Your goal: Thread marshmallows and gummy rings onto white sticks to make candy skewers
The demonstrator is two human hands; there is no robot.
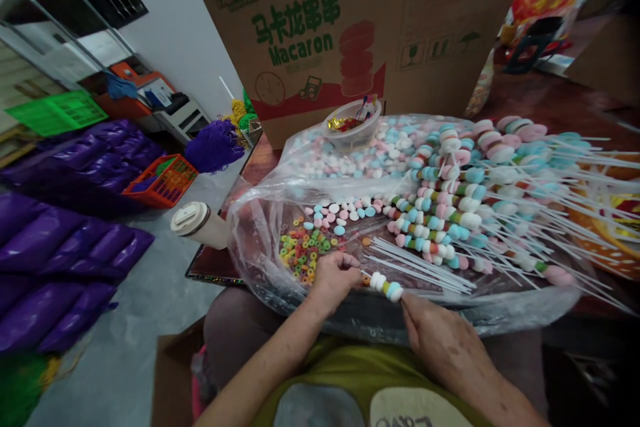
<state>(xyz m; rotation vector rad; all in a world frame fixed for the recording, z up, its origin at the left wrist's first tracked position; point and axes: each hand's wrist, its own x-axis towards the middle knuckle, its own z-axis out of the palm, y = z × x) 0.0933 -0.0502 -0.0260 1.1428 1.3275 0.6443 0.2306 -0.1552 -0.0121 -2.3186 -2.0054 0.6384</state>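
Observation:
My right hand (pixel 440 327) grips a marshmallow skewer (pixel 386 287) near its lower marshmallow. White and pale blue marshmallows with a green-yellow piece between them are threaded on it. At the skewer's upper-left tip, the fingers of my left hand (pixel 336 278) are pinched together; whatever is between them is hidden. A small orange ring shows on the stick just beside those fingertips. Colourful ring candies (pixel 307 248) lie left of and beyond my left hand. Bare white sticks (pixel 423 267) rest in a bundle beyond the held skewer. Loose round marshmallows (pixel 345 210) lie farther back.
Finished-looking marshmallow skewers (pixel 450 207) are piled at the right, sticks pointing right. Clear plastic sheeting (pixel 260 213) borders the work area. A tub (pixel 353 137) sits on bagged marshmallows before a tall carton (pixel 360 33). A lidded cup (pixel 200 223) stands at the table's left edge.

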